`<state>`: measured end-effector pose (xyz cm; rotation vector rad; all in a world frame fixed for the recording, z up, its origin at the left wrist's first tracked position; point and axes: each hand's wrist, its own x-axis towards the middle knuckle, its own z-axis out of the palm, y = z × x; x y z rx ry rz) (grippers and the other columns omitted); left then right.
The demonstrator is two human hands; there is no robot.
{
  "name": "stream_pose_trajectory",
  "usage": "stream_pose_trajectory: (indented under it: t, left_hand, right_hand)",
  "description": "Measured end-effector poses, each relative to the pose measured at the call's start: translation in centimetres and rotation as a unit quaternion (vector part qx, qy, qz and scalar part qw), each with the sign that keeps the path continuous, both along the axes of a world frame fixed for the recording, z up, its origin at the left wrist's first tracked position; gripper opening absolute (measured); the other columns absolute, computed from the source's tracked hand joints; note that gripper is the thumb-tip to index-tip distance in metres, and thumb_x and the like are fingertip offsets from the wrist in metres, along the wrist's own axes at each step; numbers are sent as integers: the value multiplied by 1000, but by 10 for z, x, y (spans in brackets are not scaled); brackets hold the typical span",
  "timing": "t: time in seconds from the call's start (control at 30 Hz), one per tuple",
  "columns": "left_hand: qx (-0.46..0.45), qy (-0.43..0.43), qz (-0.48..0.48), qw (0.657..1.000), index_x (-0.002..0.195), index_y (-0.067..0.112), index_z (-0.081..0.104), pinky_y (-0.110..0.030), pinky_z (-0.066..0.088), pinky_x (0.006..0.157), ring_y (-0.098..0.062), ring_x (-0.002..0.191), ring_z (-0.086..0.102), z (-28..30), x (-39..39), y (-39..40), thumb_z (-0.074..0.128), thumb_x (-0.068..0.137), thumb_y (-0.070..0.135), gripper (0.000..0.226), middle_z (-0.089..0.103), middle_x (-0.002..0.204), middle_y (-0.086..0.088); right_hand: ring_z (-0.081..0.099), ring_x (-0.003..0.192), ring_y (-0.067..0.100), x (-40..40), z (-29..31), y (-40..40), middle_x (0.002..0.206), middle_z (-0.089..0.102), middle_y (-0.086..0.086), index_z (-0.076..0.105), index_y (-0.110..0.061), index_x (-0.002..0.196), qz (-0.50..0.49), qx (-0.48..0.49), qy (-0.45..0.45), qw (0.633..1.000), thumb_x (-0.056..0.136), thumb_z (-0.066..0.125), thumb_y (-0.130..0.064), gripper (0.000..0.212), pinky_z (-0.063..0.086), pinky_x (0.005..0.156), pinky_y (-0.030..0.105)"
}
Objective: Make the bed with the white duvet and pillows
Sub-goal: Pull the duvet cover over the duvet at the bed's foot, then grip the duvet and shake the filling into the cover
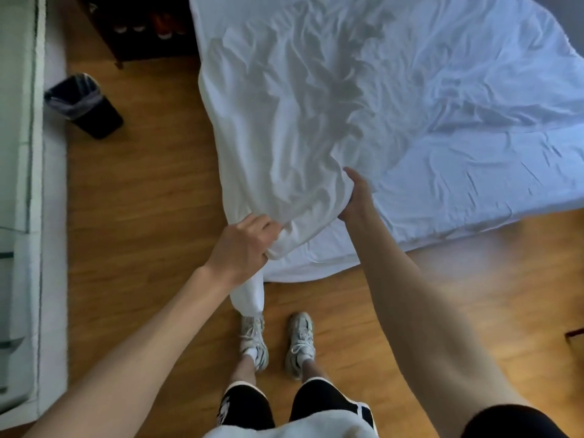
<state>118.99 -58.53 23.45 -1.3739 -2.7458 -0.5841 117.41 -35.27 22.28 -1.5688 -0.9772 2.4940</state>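
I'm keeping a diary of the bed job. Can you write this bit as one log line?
left hand: grips crumpled white fabric duvet corner | right hand: grips duvet edge | duvet: bunched on bed's left side | pillows: not seen

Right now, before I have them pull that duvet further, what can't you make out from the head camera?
- Right hand: fingers hidden under the duvet fold.
- Pillows: none in view; the bed's far end is cut off by the top edge.
- Duvet corner below the left hand: floor contact unclear.
- Dark shelf contents: too dim.
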Motion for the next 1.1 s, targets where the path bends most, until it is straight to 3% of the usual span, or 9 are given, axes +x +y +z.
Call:
stream_pose_trajectory:
  t: [0.1, 0.2, 0.27, 0.37, 0.43, 0.53, 0.73, 0.87, 1.1]
  left_hand:
    - [-9, 68, -46, 997, 79, 6, 64, -27, 41, 39, -22, 61, 54, 24, -12, -20, 56, 68, -12, 22, 56, 69, -6]
    - [-4, 134, -106, 985, 79, 7, 66, -28, 42, 44, -22, 60, 56, 34, -8, -49, 30, 89, -7, 40, 59, 71, -8]
    - [-29, 145, -128, 981, 80, 8, 67, -29, 45, 45, -22, 61, 57, 20, 8, -71, 23, 97, -3, 49, 60, 71, -8]
    - [-173, 119, -87, 974, 104, 13, 60, -33, 49, 57, -25, 79, 57, -33, 22, -92, 46, 86, -6, 30, 62, 88, -8]
    - [-362, 18, -31, 932, 134, 15, 43, -40, 45, 87, -32, 110, 49, -63, 27, -96, 54, 86, 6, 50, 53, 120, -15]
    - [-510, -72, -29, 857, 152, 14, 12, -53, 11, 115, -40, 144, 12, -89, 44, -93, 49, 96, 30, 70, 17, 154, -24]
    - [-496, -67, -49, 865, 150, 11, 22, -56, 2, 117, -40, 146, 5, -98, 58, -74, 42, 98, 31, 59, 15, 156, -23]
    - [-475, -80, -43, 875, 148, 10, 28, -55, 3, 117, -39, 145, 8, -89, 52, -61, 42, 98, 29, 56, 18, 155, -23]
    - [-405, -140, -57, 902, 117, 13, 52, -41, 26, 107, -32, 123, 36, -73, 55, 16, 44, 93, 24, 27, 47, 127, -14]
  right_hand:
    - [65, 74, 22, 6, 22, -9, 84, 66, 5, 66, -6, 98, -83, 107, 21, 991, 72, 63, -3, 26, 56, 68, 34]
    - [50, 56, 15, 44, 28, -35, 65, 50, 0, 52, -9, 78, -97, 189, -13, 977, 74, 60, -2, 11, 42, 48, 21]
    - [58, 66, 16, 72, 8, -58, 72, 61, -3, 57, -7, 83, -91, 231, -40, 968, 72, 63, -8, 12, 47, 56, 24]
    - [64, 82, 19, 97, -45, -83, 91, 69, 2, 66, -8, 98, 9, 229, -157, 961, 84, 67, -19, 18, 52, 70, 29]
    - [59, 105, 27, 106, -78, -88, 122, 62, 10, 51, -7, 131, 118, 202, -235, 943, 87, 67, -32, 53, 52, 87, 39]
    - [39, 134, 36, 109, -103, -84, 152, 32, 15, 16, -10, 153, 193, 195, -283, 919, 90, 65, -36, 84, 40, 103, 46]
    - [51, 123, 30, 120, -98, -92, 146, 42, 13, 27, -8, 149, 295, 269, -280, 873, 95, 57, -30, 65, 43, 86, 35]
    - [52, 120, 27, 143, -83, -86, 141, 47, 11, 32, -9, 147, 347, 281, -297, 844, 96, 54, -31, 59, 45, 86, 34]
    - [53, 118, 21, 186, -59, -33, 139, 50, 6, 43, -15, 141, 423, 321, -282, 799, 94, 51, -37, 52, 46, 90, 31]
